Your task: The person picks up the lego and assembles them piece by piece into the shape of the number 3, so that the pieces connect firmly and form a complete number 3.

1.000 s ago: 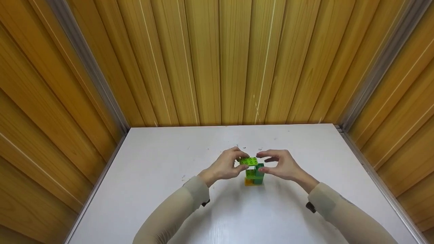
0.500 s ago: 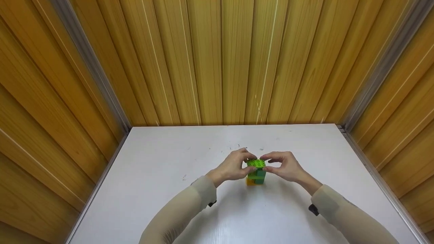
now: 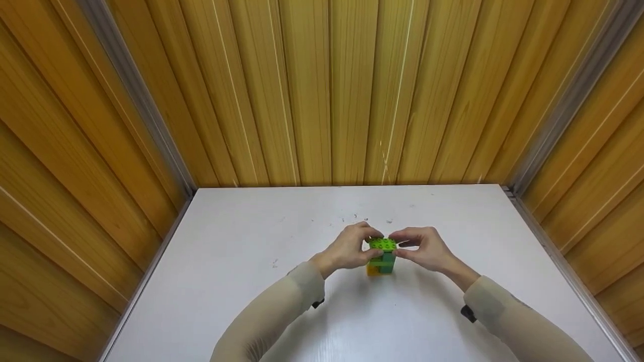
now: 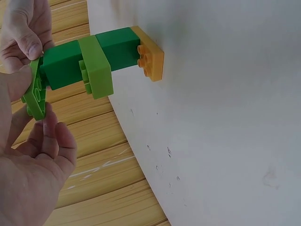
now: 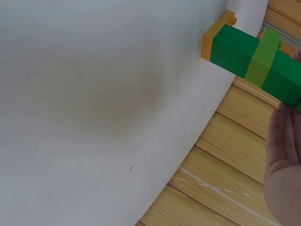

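Note:
On the white table stands a small tower of toy building bricks. At its base is an orange plate (image 4: pixel 151 57); above come a dark green brick (image 4: pixel 118 48), a light green brick (image 4: pixel 97 70) reaching out to one side, and an upper dark green brick (image 4: pixel 63 65). A thin light green plate (image 3: pixel 383 244) lies across the top, its hollow underside overhanging in the left wrist view. My left hand (image 3: pixel 349 246) pinches the plate's left side between thumb and fingers. At its right side, my right hand (image 3: pixel 424 248) holds the plate's edges with thumb and fingertips.
The white table (image 3: pixel 241 261) has small dark marks behind the tower. A wood-patterned wall (image 3: pixel 327 100) rises at the table's back edge, with similar panels on both sides and grey metal posts at the corners.
The light green plate has moved right and down onto the tower's top, carried by my left hand. My right hand's fingertips have come to the plate's right edges.

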The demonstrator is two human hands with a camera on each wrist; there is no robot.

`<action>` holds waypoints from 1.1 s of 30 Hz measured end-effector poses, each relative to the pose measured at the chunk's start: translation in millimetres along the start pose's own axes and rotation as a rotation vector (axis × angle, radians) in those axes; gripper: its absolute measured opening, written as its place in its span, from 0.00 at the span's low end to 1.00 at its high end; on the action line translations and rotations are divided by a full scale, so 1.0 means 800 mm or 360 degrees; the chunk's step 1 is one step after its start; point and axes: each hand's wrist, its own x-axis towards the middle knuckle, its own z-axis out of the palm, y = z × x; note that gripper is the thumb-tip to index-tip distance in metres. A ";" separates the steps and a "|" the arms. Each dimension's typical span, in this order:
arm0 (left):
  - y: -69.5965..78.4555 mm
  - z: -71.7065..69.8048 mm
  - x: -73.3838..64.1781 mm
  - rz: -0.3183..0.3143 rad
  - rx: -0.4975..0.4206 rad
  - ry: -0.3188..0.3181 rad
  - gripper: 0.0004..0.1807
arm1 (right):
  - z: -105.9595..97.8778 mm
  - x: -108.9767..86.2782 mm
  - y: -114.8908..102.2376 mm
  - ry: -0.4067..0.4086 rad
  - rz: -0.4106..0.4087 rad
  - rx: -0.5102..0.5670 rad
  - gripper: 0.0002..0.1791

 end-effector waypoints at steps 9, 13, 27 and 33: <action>-0.001 0.005 0.002 0.0025 0.0002 0.0035 0.19 | -0.002 0.003 0.001 -0.0007 0.0015 0.0014 0.19; 0.001 0.006 0.002 -0.0011 0.0002 0.0049 0.18 | -0.006 0.006 -0.002 -0.0034 0.0079 -0.0002 0.19; 0.009 0.012 -0.001 -0.0094 0.0083 0.0072 0.18 | -0.014 0.015 -0.014 -0.0139 0.0304 -0.0129 0.18; 0.000 0.023 -0.011 -0.0060 0.0017 0.0172 0.20 | -0.007 0.008 -0.014 -0.0099 0.0233 -0.0145 0.19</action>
